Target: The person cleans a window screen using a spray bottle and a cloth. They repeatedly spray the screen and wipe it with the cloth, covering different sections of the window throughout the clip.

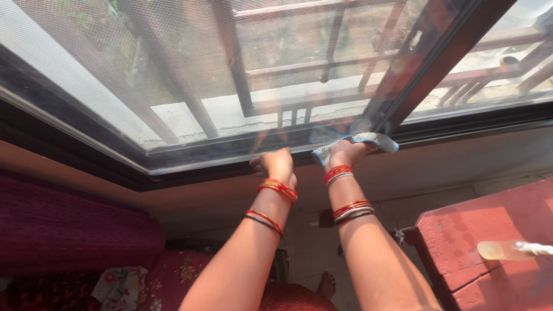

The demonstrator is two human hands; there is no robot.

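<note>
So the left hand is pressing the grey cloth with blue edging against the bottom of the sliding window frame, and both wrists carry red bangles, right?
Not quite: the head view shows the right hand pressing the grey cloth with blue edging. The left hand rests bare on the window frame. Red bangles on both wrists is correct.

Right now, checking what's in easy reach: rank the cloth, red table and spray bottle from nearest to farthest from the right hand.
1. Cloth: under the right hand, at the window frame.
2. Red table: lower right.
3. Spray bottle: lying on that table, far right.
</note>
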